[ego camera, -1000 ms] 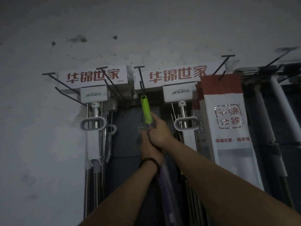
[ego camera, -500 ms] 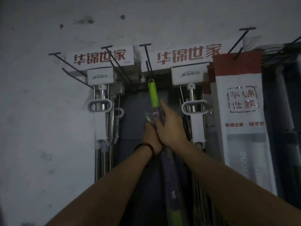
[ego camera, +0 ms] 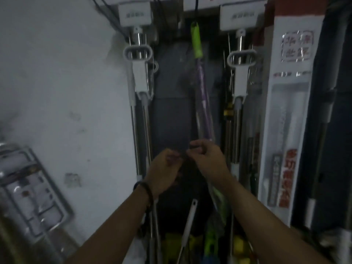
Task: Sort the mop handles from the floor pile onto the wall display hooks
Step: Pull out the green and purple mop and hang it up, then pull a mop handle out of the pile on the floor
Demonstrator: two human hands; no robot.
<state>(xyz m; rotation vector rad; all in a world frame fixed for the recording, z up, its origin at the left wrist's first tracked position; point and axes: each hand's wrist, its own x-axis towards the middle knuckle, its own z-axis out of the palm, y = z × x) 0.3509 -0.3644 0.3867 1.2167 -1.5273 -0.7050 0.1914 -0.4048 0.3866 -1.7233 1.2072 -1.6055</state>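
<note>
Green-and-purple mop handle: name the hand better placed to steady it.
Right hand: it sits directly below the hanging mop handle, at its shaft. The left hand lies lower and further left.

Pale, stained wall (ego camera: pixel 62 88) on the left. Plastic-wrapped pack (ego camera: pixel 28 189) leaning against it low down. Tall white box (ego camera: pixel 285 115) with red print at the right. 2 white label cards (ego camera: pixel 134 13) up top. Yellow items (ego camera: pixel 239 246) on the floor, blurred.
</note>
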